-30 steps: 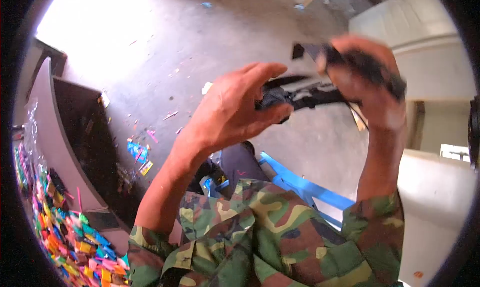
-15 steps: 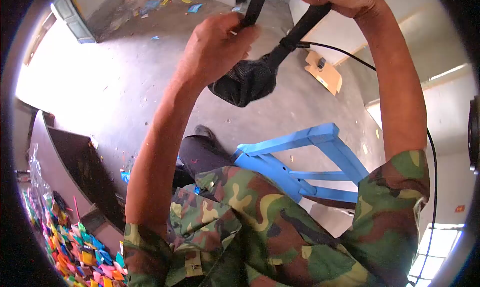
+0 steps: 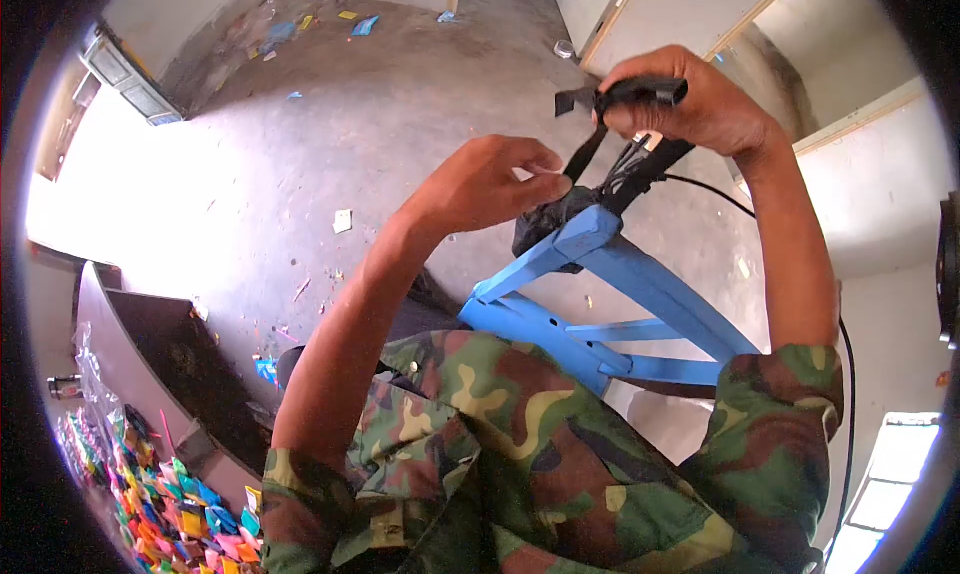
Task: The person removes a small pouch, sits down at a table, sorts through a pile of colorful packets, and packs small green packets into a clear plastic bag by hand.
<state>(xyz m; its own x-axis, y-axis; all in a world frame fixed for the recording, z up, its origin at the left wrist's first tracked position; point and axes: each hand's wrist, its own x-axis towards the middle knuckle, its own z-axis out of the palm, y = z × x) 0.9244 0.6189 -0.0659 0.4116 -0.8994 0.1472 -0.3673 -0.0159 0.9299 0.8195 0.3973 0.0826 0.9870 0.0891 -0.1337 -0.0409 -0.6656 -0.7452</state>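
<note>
In the head view, my right hand (image 3: 695, 104) is closed around a black strap (image 3: 650, 92), with a loose end sticking out past the fingers. My left hand (image 3: 490, 186) is lower and to the left, thumb and fingertips curled at another part of the strap hanging from the right hand. Below the hands hangs a dark mesh cap or pouch (image 3: 535, 231), partly hidden by the blue wooden frame of a stool (image 3: 590, 239). Thin black cords and a wider black band run beside the strap, under my right hand.
A black cable (image 3: 848, 414) runs down the right side. A dark brown table or cabinet (image 3: 150, 374) stands at left, beside a heap of colourful small packets (image 3: 190, 514). Litter lies on the concrete floor (image 3: 400, 94). A window (image 3: 900, 464) is at lower right.
Both hands have come lower and to the right with the strap. The dark mesh piece has dropped behind the blue stool frame. The view has shifted, and the cardboard is out of sight.
</note>
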